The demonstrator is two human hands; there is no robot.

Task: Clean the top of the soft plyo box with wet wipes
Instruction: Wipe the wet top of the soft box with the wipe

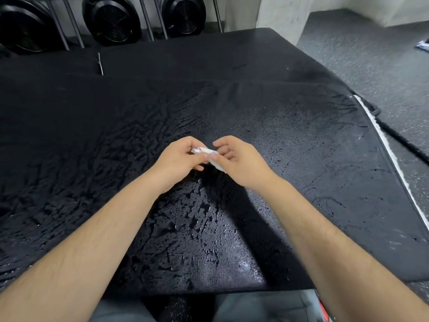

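Note:
The black soft plyo box (301, 140) fills most of the view, its top streaked with wet smears and beads of water. A small crumpled white wet wipe (210, 156) is held just above the box's middle. My left hand (183, 156) pinches the wipe's left end between thumb and fingers. My right hand (236, 159) holds the wipe's right end, with its fingers curled over it. Much of the wipe is hidden between the two hands.
A second black box or mat (185, 54) lies behind the first. Round black weight plates (111, 19) lean in a metal rack at the back. Grey speckled floor (371, 54) runs along the right, with a small white-blue item (423, 46) at its far edge.

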